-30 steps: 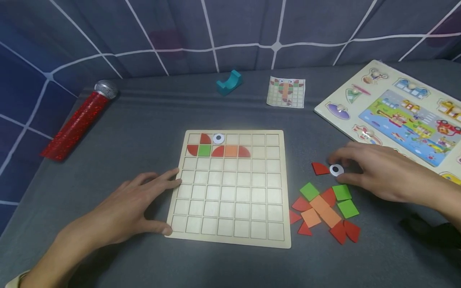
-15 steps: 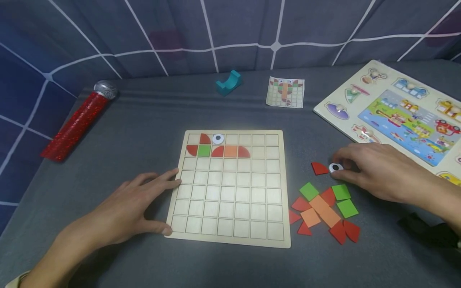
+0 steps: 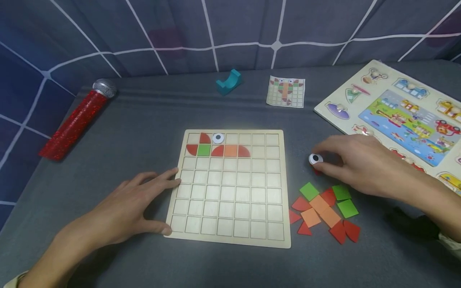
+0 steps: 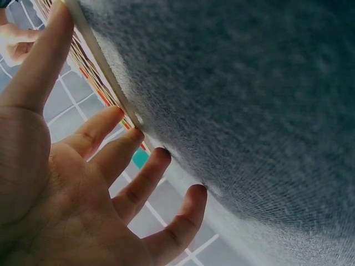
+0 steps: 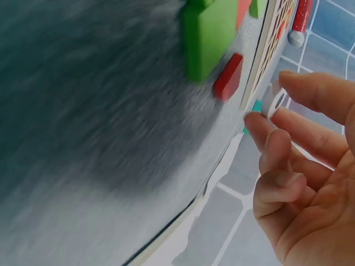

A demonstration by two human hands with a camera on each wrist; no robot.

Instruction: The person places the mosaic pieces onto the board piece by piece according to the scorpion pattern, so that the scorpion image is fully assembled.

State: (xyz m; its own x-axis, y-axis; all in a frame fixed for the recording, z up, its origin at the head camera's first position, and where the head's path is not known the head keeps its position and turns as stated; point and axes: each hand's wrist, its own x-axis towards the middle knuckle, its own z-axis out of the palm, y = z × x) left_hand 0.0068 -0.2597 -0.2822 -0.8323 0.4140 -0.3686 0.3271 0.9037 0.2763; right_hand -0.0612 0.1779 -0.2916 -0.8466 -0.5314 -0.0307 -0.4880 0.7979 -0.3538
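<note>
My right hand [image 3: 363, 166] pinches a round white eye piece [image 3: 315, 159] with a black pupil between thumb and fingers. In the right wrist view the eye piece [image 5: 273, 101] is held up off the dark table, and a red piece [image 5: 228, 77] lies below it. In the head view that red piece is mostly covered. With fingers spread, my left hand [image 3: 129, 206] touches the left edge of a wooden grid board [image 3: 230, 200]. The board's top two rows hold another eye piece [image 3: 218, 138], a green square [image 3: 204, 150], an orange square [image 3: 231, 151] and several red quarter-rounds [image 3: 218, 151].
Loose green, red and orange pieces [image 3: 330, 217] lie right of the board. Behind stand a teal curved block [image 3: 229, 83] and a printed pattern card [image 3: 285, 92]. A knobbed picture puzzle [image 3: 399, 116] lies far right, a red glittery microphone [image 3: 77, 120] far left.
My right hand has picked up the eye piece from the table and moved left with it, over the red quarter-round. My left hand stays at the board's edge.
</note>
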